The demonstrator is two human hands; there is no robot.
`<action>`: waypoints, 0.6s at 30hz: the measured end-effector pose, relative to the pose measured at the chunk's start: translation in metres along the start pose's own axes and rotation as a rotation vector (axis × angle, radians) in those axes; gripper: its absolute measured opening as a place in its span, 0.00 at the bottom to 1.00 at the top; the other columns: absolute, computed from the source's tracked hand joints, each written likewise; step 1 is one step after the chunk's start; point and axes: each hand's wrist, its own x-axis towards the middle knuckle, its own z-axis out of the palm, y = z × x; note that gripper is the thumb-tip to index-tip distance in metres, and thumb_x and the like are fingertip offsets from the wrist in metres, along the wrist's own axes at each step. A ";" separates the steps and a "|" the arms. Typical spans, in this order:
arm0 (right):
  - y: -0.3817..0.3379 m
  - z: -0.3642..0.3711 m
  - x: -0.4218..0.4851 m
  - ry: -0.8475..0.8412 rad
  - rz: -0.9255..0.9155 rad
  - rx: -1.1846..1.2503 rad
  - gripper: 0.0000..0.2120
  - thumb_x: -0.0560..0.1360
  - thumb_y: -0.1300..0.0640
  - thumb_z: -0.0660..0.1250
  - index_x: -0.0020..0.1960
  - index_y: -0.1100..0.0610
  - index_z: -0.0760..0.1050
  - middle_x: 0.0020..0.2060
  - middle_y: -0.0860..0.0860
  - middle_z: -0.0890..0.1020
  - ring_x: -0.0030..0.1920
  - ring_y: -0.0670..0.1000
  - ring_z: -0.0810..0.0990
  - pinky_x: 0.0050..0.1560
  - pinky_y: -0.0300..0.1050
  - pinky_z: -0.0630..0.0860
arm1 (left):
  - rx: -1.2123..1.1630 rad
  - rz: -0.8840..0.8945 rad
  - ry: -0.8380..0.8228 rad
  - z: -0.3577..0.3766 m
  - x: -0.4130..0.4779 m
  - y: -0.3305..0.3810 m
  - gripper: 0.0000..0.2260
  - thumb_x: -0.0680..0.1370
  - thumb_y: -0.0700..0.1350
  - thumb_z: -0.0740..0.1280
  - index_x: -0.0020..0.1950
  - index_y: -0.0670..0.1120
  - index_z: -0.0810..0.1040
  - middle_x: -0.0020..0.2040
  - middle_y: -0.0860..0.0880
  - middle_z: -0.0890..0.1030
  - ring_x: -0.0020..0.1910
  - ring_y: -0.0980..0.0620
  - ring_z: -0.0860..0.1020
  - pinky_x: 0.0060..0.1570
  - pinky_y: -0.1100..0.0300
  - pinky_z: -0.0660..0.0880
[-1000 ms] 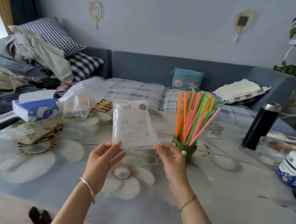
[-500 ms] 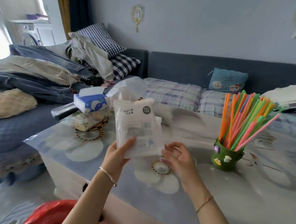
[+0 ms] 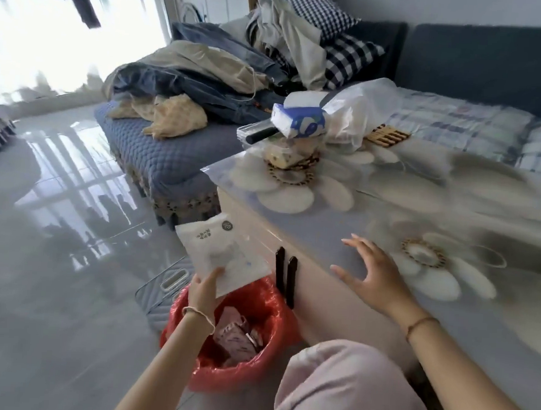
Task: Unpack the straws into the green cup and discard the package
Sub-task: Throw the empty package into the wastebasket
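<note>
My left hand (image 3: pixel 205 291) pinches the lower corner of the white package (image 3: pixel 220 252), which stands up from my fingers just over the far rim of the red-lined bin (image 3: pixel 208 372). My right hand (image 3: pixel 375 274) is spread wide, holding nothing, over the table (image 3: pixel 340 228) edge.

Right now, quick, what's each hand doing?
Left hand: holding the package over the bin.
Right hand: open, fingers spread, holding nothing.
</note>
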 end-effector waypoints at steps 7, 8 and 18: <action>0.001 0.009 -0.001 -0.027 -0.031 -0.154 0.38 0.65 0.30 0.54 0.68 0.51 0.69 0.71 0.51 0.68 0.73 0.52 0.63 0.73 0.50 0.56 | 0.212 -0.262 0.011 -0.051 0.010 -0.062 0.11 0.78 0.37 0.67 0.60 0.36 0.76 0.47 0.42 0.79 0.44 0.45 0.78 0.49 0.49 0.78; 0.001 0.009 -0.001 -0.028 -0.031 -0.148 0.37 0.66 0.31 0.56 0.67 0.51 0.69 0.71 0.51 0.69 0.73 0.52 0.63 0.73 0.50 0.56 | 0.242 -0.317 -0.026 -0.053 0.010 -0.068 0.11 0.78 0.38 0.67 0.59 0.37 0.75 0.45 0.43 0.79 0.42 0.47 0.77 0.45 0.51 0.77; 0.001 0.006 -0.004 -0.026 -0.047 -0.084 0.29 0.70 0.39 0.64 0.66 0.52 0.70 0.71 0.51 0.69 0.73 0.52 0.63 0.73 0.50 0.56 | 1.361 -0.095 -0.216 -0.050 0.009 -0.055 0.32 0.80 0.66 0.52 0.64 0.40 0.77 0.56 0.39 0.84 0.53 0.40 0.83 0.55 0.50 0.80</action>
